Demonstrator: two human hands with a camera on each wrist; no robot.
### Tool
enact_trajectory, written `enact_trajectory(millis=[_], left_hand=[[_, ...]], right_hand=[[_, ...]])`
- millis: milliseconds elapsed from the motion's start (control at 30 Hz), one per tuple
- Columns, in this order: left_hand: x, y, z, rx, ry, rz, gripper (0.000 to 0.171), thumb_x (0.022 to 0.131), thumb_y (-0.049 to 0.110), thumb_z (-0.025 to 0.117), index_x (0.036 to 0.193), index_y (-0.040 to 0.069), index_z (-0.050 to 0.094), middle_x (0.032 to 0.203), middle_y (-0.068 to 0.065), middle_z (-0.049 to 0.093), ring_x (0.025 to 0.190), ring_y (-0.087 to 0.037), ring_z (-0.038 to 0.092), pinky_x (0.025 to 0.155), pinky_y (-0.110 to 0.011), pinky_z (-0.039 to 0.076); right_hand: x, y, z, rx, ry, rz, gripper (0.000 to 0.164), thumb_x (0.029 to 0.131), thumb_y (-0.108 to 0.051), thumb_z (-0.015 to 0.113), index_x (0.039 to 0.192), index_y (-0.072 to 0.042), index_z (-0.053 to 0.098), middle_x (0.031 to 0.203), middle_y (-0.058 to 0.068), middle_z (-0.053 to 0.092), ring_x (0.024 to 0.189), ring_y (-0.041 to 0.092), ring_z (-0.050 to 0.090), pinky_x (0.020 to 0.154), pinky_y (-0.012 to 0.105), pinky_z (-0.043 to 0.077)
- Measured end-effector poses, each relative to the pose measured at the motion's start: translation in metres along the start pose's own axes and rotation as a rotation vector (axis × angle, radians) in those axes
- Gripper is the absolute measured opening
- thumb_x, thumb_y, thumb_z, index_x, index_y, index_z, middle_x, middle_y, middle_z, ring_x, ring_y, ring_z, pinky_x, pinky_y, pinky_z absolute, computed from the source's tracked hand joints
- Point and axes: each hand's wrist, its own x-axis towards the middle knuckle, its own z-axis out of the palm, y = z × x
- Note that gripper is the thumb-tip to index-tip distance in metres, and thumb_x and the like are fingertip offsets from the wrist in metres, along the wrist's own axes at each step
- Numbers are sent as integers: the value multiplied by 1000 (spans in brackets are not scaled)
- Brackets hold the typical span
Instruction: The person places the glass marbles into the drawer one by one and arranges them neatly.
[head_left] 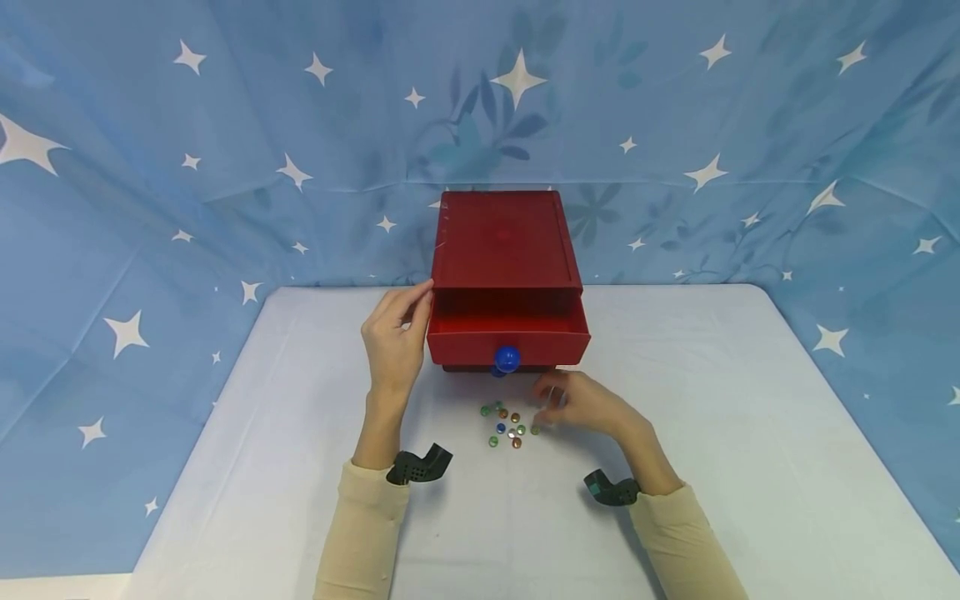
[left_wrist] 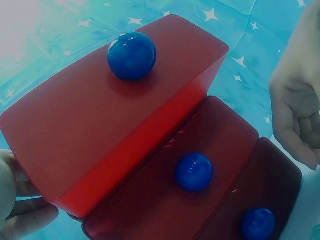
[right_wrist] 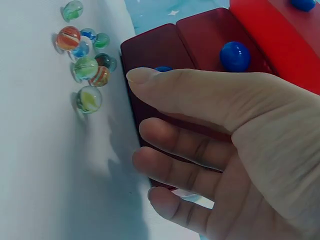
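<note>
A dark red drawer cabinet (head_left: 504, 242) stands at the table's far edge, its top drawer (head_left: 510, 348) pulled out, with a blue round knob (head_left: 507, 359). My left hand (head_left: 396, 337) rests its fingertips against the cabinet's left side, near the front top corner. In the left wrist view, its fingers (left_wrist: 32, 215) show beside the drawer's end. Right of the glass marbles (head_left: 512, 432), my right hand (head_left: 585, 404) hovers low over the table with fingers loosely bent. The right wrist view shows nothing between its thumb and fingers.
Two lower drawers with blue knobs (left_wrist: 194, 172) are closed. The marbles, several and mixed green, orange, blue and clear, lie scattered on the white tablecloth (head_left: 675, 375) in front of the cabinet. A blue star-patterned curtain (head_left: 300, 125) hangs behind the table.
</note>
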Motion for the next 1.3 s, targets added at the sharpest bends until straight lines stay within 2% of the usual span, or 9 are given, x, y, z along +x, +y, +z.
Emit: enact_trajectory(millis=[200, 533, 967, 1300], left_hand=[[0, -1, 1, 25, -5, 1, 19, 95, 10, 68, 111, 7, 77, 97, -11, 75, 80, -22, 72, 78, -11, 55], [0, -1, 0, 22, -3, 1, 19, 95, 9, 68, 112, 7, 77, 96, -10, 75, 80, -21, 72, 78, -10, 55], [0, -1, 1, 24, -4, 0, 19, 95, 10, 68, 112, 8, 77, 96, -10, 75, 80, -20, 71, 78, -12, 55], [0, 1, 0, 37, -7, 0, 19, 95, 10, 67, 112, 7, 77, 96, -11, 74, 80, -22, 71, 77, -13, 56]], right_hand=[[1, -2, 4, 1, -41, 11, 30, 79, -19, 84, 104, -7, 71, 96, 6, 70, 81, 15, 62, 74, 25, 57], [2, 3, 10, -9, -111, 46, 26, 79, -21, 84, 100, -13, 72, 89, -1, 68, 80, 10, 58, 72, 21, 53], [3, 2, 11, -43, -133, 52, 18, 79, -18, 84, 93, -14, 72, 83, -5, 65, 76, 8, 55, 70, 20, 52], [3, 2, 11, -49, -159, 123, 16, 78, -19, 85, 87, -17, 72, 75, -8, 61, 71, 9, 54, 66, 21, 50]])
